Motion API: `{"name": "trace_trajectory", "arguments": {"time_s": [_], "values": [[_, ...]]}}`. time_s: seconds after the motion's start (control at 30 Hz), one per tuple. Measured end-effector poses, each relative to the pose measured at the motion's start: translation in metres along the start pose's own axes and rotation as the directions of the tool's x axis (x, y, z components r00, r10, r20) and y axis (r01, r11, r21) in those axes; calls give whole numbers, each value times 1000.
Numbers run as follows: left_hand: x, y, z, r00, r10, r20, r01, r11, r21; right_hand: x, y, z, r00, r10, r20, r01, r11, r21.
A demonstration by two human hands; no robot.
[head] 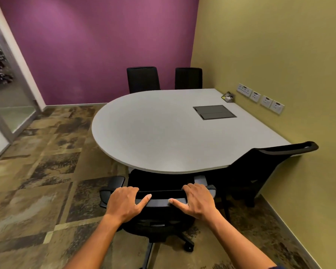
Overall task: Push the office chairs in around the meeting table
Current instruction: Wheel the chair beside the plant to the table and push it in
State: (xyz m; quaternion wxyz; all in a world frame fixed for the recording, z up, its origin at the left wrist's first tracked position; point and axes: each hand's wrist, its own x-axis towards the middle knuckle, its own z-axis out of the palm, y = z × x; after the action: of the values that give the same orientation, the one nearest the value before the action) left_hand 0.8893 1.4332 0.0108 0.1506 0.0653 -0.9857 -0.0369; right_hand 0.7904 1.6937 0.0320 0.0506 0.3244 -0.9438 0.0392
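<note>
Gripped the top edge of the near chair's back (pixel 159 199) with left hand (pixel 124 202) and right hand (pixel 198 202), fingers curled over it, seat already partly under the desk (pixel 153 133) straight ahead, both hands equally near, push going forward.

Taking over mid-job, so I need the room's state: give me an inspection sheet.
Surface: grey table, flap box set in top.
Job's things: near chair seat partly under edge; right chair angled at the table's edge; two far chairs pushed in.
Clutter: small card holder.
Hands: left hand and right hand grip the near chair's backrest.
Cables: nothing seen.
Surroundings: wall sockets, glass door, carpet.
</note>
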Motion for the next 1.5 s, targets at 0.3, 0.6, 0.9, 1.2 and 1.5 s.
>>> {"name": "trace_trajectory", "arguments": {"time_s": [0.3, 0.6, 0.9, 1.2, 1.5], "values": [[23, 29, 9, 996, 52, -65, -53, 998, -14, -6, 38, 5, 997, 56, -49, -56, 998, -1], [14, 33, 18, 999, 48, 4, -48, 999, -25, -6, 39, 23, 997, 68, -34, -69, 997, -25], [6, 16, 18, 998, 60, 2, -59, 997, -39, -8, 21, 25, 994, 104, -45, -106, 993, -41], [22, 15, 24, 998, 65, 25, -64, 997, -33, 5, 27, 28, 989, 130, -76, -135, 989, -66], [85, -1, 30, 994, 101, 35, -100, 995, -28, 57, 38, 27, 979, 155, -136, -161, 986, -37]]}}
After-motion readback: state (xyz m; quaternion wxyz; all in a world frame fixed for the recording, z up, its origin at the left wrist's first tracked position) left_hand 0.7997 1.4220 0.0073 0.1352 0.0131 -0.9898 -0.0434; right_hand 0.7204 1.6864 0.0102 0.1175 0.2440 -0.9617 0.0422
